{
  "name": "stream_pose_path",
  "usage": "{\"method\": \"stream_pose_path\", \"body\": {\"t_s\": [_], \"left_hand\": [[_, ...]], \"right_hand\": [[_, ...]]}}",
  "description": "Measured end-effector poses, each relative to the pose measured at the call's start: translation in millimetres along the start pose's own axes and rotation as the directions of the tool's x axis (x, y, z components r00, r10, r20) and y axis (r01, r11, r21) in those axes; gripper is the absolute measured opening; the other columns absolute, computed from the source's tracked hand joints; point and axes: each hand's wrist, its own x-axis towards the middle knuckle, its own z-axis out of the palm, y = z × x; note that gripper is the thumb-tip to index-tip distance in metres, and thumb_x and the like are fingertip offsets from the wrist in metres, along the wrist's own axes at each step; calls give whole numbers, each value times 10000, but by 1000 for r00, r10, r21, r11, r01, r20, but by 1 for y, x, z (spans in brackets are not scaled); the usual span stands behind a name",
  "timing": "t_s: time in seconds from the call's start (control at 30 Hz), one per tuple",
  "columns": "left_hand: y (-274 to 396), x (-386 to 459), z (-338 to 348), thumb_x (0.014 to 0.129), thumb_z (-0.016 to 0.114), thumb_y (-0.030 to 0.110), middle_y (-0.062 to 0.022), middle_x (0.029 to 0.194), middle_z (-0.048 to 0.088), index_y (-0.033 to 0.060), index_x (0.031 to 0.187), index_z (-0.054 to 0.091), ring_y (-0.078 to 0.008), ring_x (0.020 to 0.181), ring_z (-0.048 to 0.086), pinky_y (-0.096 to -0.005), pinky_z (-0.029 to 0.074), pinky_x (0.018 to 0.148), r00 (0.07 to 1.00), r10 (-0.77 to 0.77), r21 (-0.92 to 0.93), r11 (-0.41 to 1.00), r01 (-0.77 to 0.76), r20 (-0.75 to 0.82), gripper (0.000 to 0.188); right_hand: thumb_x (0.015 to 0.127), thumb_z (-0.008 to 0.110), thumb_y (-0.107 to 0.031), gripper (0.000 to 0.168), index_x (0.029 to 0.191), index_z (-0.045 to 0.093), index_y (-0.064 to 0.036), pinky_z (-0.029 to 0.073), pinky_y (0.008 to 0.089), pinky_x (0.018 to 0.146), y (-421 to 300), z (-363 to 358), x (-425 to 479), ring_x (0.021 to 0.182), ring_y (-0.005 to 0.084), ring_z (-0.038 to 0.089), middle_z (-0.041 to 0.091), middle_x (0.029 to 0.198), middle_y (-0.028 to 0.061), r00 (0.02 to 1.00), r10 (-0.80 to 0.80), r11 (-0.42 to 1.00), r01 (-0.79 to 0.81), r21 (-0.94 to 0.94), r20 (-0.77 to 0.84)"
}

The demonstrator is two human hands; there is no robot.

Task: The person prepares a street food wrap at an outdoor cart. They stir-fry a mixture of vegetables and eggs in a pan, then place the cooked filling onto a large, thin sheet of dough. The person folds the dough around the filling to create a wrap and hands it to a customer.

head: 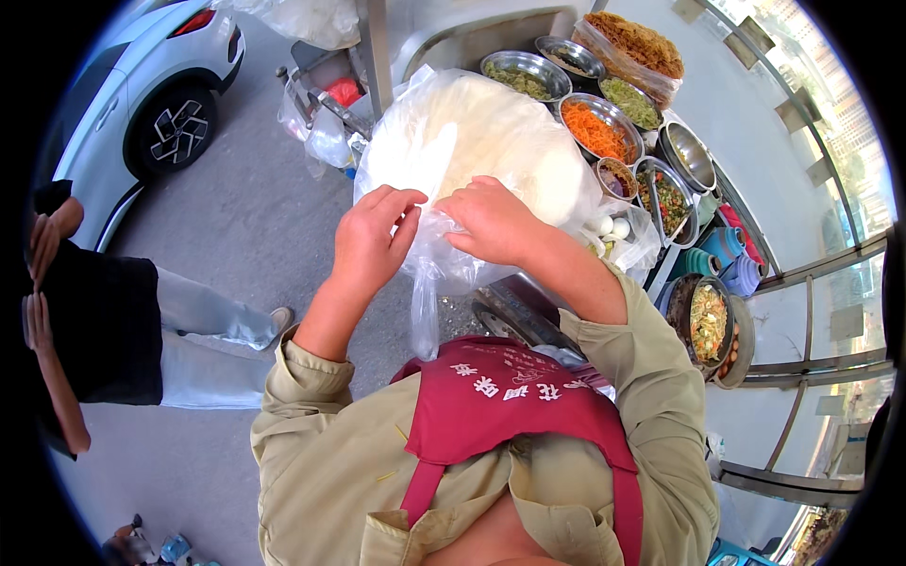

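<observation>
A large clear plastic bag (422,311) covers a stack of pale, round flatbreads (524,134) in front of me. The bag's twisted end hangs down towards my apron. My right hand (488,216) lies over the near edge of the stack, its bent fingers gripping the bag's film. Just left of it, my left hand (375,233) is at the bag, with thumb and forefinger close together near its edge. Whether those fingertips pinch the film is hard to tell.
Steel bowls of shredded carrot (598,131), shredded greens (520,81) and chopped relish (665,201) stand at right. Bagged eggs (619,228) and a pan of cooked food (710,322) are nearer. A metal post (375,56) rises behind. At left are a person (106,325) and a white car (134,92).
</observation>
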Motion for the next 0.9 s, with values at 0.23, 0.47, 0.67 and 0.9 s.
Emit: {"method": "stream_pose_path", "body": {"t_s": [0.23,0.47,0.67,0.9], "left_hand": [[-36,-12,1,782,694,48,-88,850,666,83,989,693,-283,822,648,-390,497,769,1000,-9,64,998,8,29,210],[-165,-83,2,916,575,107,-138,784,686,-7,1003,672,-212,690,650,-355,507,664,746,-585,-97,803,588,-319,173],[-67,-82,4,1002,529,348,-65,953,684,4,1121,682,-146,890,631,-352,515,795,651,-247,-419,594,687,718,395],[-69,19,25,1011,518,348,-135,1220,631,-32,1307,558,-230,1138,599,-350,461,985,942,-328,-602,766,226,-64,483]], "right_hand": [[701,660,-150,124,789,656,-63,442,447,764,-2,-55,-60,817,320,576,579,787,108,992,1,998,-9,56,129],[702,657,-98,124,821,688,-82,462,432,785,12,-58,-196,869,317,603,617,856,98,812,326,942,-232,-244,485],[786,632,-68,168,945,686,-79,509,414,719,-28,-79,-125,834,318,636,641,943,86,929,371,928,-370,37,-4],[838,667,-154,221,1040,700,-72,521,396,780,-16,-18,-46,908,297,638,645,1010,101,956,282,954,-269,136,-84]]}}
